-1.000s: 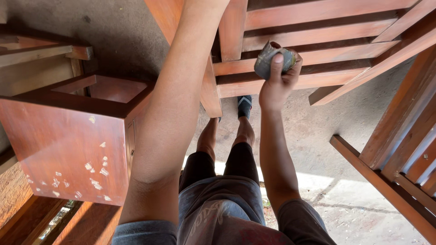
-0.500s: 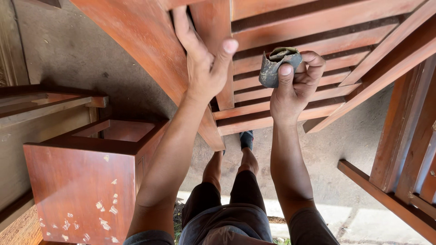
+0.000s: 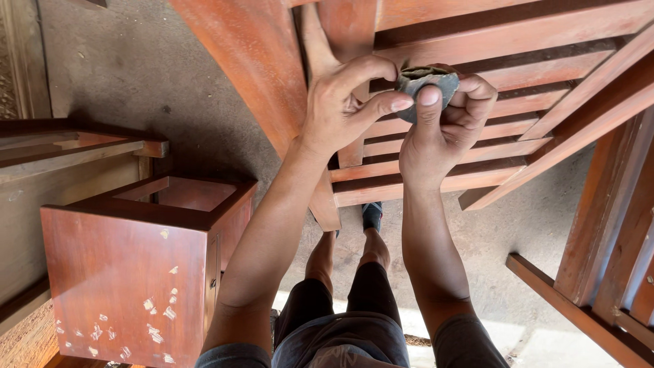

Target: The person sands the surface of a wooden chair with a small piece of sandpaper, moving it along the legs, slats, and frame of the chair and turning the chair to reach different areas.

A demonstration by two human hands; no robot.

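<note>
A folded piece of dark grey sandpaper [image 3: 426, 85] is held up in front of me, pinched by both hands. My right hand [image 3: 443, 133] grips it from the right with thumb and fingers curled around it. My left hand [image 3: 344, 109] meets it from the left, thumb and forefinger touching its edge. Right behind the hands stands a reddish-brown slatted wooden frame [image 3: 518, 75], with a broad curved wooden arm [image 3: 255, 65] to its left.
A red-brown wooden box-shaped cabinet [image 3: 129, 272] with pale chipped spots stands at lower left. More slatted wooden frames [image 3: 613, 225] lean at the right. My legs and a dark shoe [image 3: 371, 215] rest on the grey concrete floor [image 3: 136, 68] below.
My left hand has left the curved wooden arm and moved right to join the right hand on the sandpaper. The view has tilted slightly, keeping the hands central.
</note>
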